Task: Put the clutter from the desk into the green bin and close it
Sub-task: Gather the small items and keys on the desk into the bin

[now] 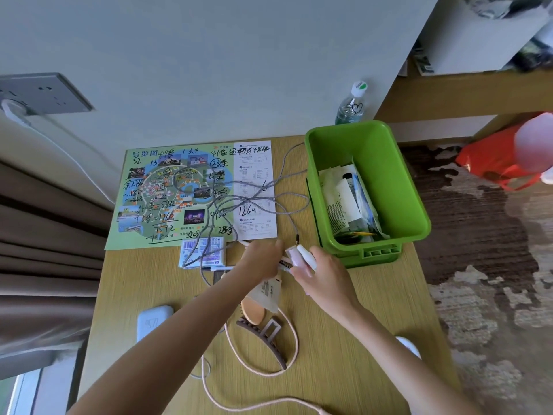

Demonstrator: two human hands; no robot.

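Near the wooden tabletop's (344, 369) right edge, beside the open green plastic bin (398, 187), the right hand (323, 274) grips a small white-and-pink object (300, 256); the left hand's (263, 259) grasp is hidden.

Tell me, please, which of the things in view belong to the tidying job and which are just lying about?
Belong to the job:
green bin, open, papers inside
grey cord
map sheet
tissue packet
brown hair clip
pink cord
blue case
white gadget in the right hand

Just lying about:
water bottle
wall socket
curtain
red bag on the floor
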